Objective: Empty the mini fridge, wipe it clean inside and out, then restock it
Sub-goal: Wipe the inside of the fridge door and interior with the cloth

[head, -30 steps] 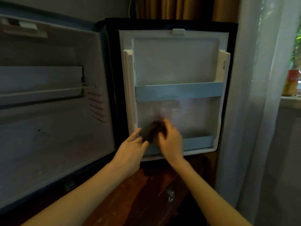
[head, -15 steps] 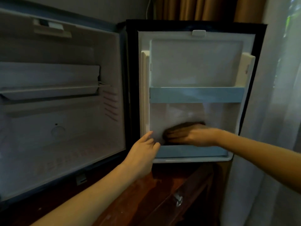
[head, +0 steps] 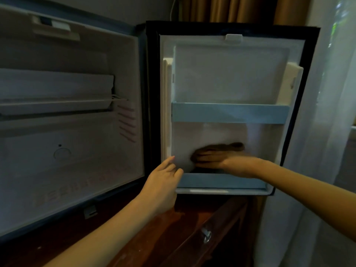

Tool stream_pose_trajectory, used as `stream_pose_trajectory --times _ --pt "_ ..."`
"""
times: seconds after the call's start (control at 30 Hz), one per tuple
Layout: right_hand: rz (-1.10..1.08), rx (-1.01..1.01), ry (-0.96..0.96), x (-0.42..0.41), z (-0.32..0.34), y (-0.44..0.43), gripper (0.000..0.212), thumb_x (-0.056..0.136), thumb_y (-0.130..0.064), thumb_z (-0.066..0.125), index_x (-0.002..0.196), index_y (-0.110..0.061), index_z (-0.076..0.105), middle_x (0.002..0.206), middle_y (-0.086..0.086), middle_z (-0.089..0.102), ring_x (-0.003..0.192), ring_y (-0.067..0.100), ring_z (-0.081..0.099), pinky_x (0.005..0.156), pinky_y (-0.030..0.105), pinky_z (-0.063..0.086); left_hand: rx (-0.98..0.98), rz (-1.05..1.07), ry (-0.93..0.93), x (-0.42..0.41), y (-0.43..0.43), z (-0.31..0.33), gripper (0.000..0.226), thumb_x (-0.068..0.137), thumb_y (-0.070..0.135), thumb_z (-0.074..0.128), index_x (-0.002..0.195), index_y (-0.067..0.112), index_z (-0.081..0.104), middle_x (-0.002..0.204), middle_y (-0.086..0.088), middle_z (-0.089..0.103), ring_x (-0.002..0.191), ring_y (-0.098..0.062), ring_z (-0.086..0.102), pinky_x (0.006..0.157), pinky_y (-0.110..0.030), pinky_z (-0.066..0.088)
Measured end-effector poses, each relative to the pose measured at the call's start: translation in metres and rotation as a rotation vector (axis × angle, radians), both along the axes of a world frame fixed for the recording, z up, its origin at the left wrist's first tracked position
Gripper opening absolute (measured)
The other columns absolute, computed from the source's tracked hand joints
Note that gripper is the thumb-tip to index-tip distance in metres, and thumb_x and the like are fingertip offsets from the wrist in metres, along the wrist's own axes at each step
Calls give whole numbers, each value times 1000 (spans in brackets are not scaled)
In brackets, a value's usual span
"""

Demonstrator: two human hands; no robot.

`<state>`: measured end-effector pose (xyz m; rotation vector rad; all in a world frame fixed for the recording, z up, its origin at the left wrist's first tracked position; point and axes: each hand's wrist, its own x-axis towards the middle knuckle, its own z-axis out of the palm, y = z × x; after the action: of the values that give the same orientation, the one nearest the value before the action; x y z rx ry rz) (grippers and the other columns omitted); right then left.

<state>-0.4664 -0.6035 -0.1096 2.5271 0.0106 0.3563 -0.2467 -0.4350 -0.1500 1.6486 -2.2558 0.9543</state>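
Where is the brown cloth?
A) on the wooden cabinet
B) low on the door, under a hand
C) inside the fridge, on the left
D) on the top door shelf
B: the right hand presses the cloth flat against the door, just above the bottom shelf.

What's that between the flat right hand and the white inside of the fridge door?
A dark brown cloth, pressed by the right hand against the door's inner panel; the head view shows it.
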Motion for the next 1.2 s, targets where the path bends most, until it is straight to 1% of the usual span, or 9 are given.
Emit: stream_pose_trajectory --times 0.27,0.37,0.53,0.63,0.73,0.83,0.9,1.07,1.2 --pt "-218 225 -855 1 -28 9 48 96 -12 43 144 -15 42 152 8 34 143 24 26 118 36 22 -13 11 41 -2 4 0 50 54 18 72 100 1 69 81 -5 71 91 -20 66 117 -32 11" --pt "-110 248 -773 50 -10 19 49 92 -5 48 140 -11 43 144 15 44 133 30 39 112 33 27 20 27 55 -3 4 1 51 55 19 71 102 0 68 81 -5 71 95 -21 64 117 -30 10" --pt "-65 328 -631 103 12 37 24 92 -20 41 116 -15 38 112 23 60 91 36 60 75 28 39 39 68 70 -7 5 3 42 58 19 63 96 1 66 75 -6 67 91 -23 63 118 -26 -3" --pt "-124 239 -613 74 11 23 29 95 -31 44 119 -15 42 128 21 57 110 36 57 90 33 45 52 80 74 -8 6 5 40 62 18 61 98 1 65 78 -8 68 94 -24 62 117 -25 -6" --pt "-240 254 -843 27 -4 19 38 97 -38 45 123 -10 47 136 23 51 123 32 43 100 37 38 69 94 39 -7 4 4 42 62 18 63 99 0 64 78 -8 68 93 -25 61 116 -25 -6" --pt "-574 562 -1225 -13 -23 29 53 91 -13 54 141 -11 37 147 16 40 124 36 45 94 44 42 77 116 47 -13 4 9 45 67 18 61 108 -1 62 90 -11 68 103 -26 59 115 -24 -9" --pt "-888 746 -1308 -7 -33 34 71 89 -4 51 151 -16 19 148 18 37 120 43 49 93 47 43 53 124 23 -16 1 10 49 80 18 52 126 0 50 111 -11 64 119 -24 48 114 -24 -15" --pt "-1164 794 -1183 64 -46 53 66 100 -19 37 146 13 2 154 33 10 143 39 19 119 40 11 80 114 38 -16 -2 6 55 79 16 54 131 -1 47 117 -11 62 124 -23 46 115 -25 -14" --pt "-916 760 -1066 116 -43 84 67 103 -26 35 149 5 -3 156 28 -1 147 36 2 118 38 1 118 67 44 -17 0 13 49 51 14 71 98 -1 68 81 -7 68 94 -24 64 117 -28 1"
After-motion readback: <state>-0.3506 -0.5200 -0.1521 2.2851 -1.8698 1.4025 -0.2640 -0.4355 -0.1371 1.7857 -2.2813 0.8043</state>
